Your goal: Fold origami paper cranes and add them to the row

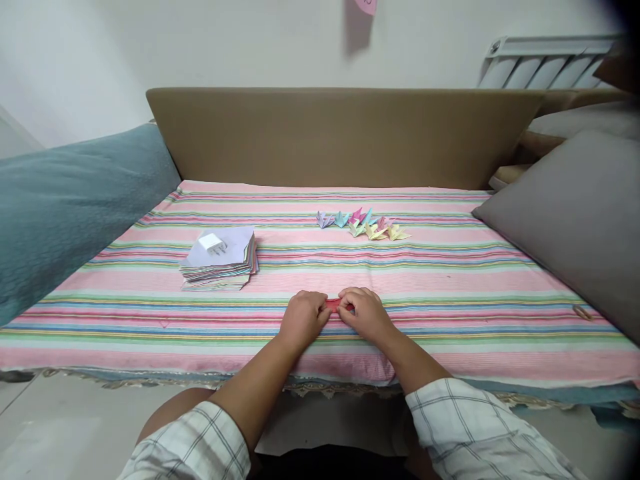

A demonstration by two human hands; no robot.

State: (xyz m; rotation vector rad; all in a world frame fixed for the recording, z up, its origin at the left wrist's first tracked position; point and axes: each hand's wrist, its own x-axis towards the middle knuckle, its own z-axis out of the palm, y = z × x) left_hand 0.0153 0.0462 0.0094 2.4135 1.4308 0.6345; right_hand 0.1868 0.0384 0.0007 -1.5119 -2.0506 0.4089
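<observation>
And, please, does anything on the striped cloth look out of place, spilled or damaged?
Two things look slightly odd. A white plug adapter lies on the paper stack, whose edges are uneven; an electrical item seems misplaced there. A small brown loop lies alone near the grey cushion. I see no spill or damage.

This looks like a room in a home: a striped cloth (465,283) covers a sofa or bed, a brown back panel (340,137) stands behind it, a grey cushion (570,207) leans alongside, and a white radiator (547,65) hangs on the wall (225,47).
</observation>
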